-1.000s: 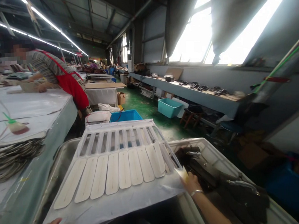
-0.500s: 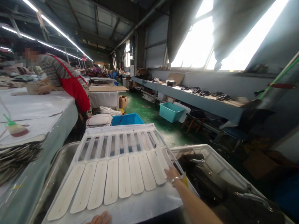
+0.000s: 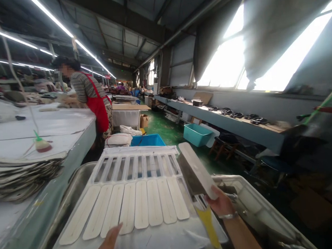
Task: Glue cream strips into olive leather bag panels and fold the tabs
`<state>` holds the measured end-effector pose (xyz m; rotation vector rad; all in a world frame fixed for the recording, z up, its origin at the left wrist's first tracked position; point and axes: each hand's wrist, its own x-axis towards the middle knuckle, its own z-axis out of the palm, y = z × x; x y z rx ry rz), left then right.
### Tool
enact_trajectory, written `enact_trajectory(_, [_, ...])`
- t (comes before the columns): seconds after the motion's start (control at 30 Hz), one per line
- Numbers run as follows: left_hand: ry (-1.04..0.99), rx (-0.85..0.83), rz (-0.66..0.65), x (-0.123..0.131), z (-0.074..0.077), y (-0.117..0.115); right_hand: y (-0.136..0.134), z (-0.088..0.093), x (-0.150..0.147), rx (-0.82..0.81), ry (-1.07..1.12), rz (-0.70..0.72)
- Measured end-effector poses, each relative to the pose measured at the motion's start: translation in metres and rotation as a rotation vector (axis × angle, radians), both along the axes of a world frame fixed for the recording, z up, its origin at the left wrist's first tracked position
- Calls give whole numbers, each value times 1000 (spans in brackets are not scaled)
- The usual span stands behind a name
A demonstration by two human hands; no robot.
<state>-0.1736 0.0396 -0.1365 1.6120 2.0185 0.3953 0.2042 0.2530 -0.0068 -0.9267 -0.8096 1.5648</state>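
Observation:
In my right hand [image 3: 221,202] is a long white round-ended strip [image 3: 197,167], gripped at its lower end and tilted up off the surface. A grey face shows along its left side; whether it is one piece or more I cannot tell. My left hand [image 3: 110,248] hovers at or touches the lower ends of the laid-out strips, thumb and fingers apart, holding nothing. Several off-white strips [image 3: 140,204] with a thin centre line lie side by side on a white-covered board [image 3: 151,241]. Behind them is a slotted white frame [image 3: 134,153].
A white crate [image 3: 262,201] with dark items stands at the right. Yellow tape [image 3: 208,224] hangs on the board's right edge. At the left, a table [image 3: 67,141] bears a bottle [image 3: 42,143] and stacked strips [image 3: 24,174]. Beyond it, a person in a red apron [image 3: 97,102] leans over.
My right hand has moved right and lifted a strip from the row's right end. My left hand has opened its thumb wide near the strips. The view has shifted slightly.

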Motion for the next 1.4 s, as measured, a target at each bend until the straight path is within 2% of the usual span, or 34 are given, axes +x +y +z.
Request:
enact_trajectory(0.07, [-43,302,110,0,48,10,-22,18,-15,-17,-4,125])
enact_trajectory(0.13, [-64,565,160,2,109,13,-51,33,-31,-12,-46,316])
enact_trajectory(0.17, [-84,646,158,4,139,12,-66,39,-39,-7,-71,425])
enact_trajectory(0.2, [-123,648,128,6,166,10,-80,44,-45,-14,-82,504])
enact_trajectory(0.27, [-286,477,10,10,205,2,-103,53,-55,-54,-82,597])
enact_trajectory(0.33, [-429,344,26,15,225,-11,-117,60,-58,-57,-105,665])
enact_trajectory(0.37, [-486,355,50,18,230,-20,-121,63,-57,-53,-133,693])
enact_trajectory(0.43, [-530,456,82,25,237,-40,-127,72,-53,62,-297,743])
enact_trajectory(0.53, [-436,631,45,40,254,-70,-141,96,-44,438,-628,842])
enact_trajectory(0.63, [-266,766,11,54,281,-94,-167,124,-42,841,-943,911])
enact_trajectory(0.73, [-128,851,-52,64,309,-117,-199,139,-52,1132,-1151,850])
enact_trajectory(0.8, [-25,874,-60,69,321,-134,-218,137,-61,1260,-1186,789])
enact_trajectory(0.87, [85,913,-10,74,325,-155,-233,128,-68,1317,-1168,752])
enact_trajectory(0.93, [149,923,51,77,317,-177,-240,112,-72,1319,-1138,764])
enact_trajectory(1.0, [114,815,83,78,298,-199,-243,93,-72,1304,-1101,810])
enact_trajectory(1.1, [-104,540,161,78,263,-225,-239,64,-70,1299,-1060,848])
enact_trajectory(1.17, [-295,530,286,75,241,-235,-236,48,-68,1302,-1042,833])
enact_trajectory(1.23, [-452,607,382,72,224,-241,-233,38,-68,1295,-1022,805])
enact_trajectory(1.3, [-493,583,351,70,211,-242,-233,36,-67,1295,-1014,788])
enact_trajectory(1.4, [-325,383,214,75,197,-235,-235,41,-60,1350,-1077,817])
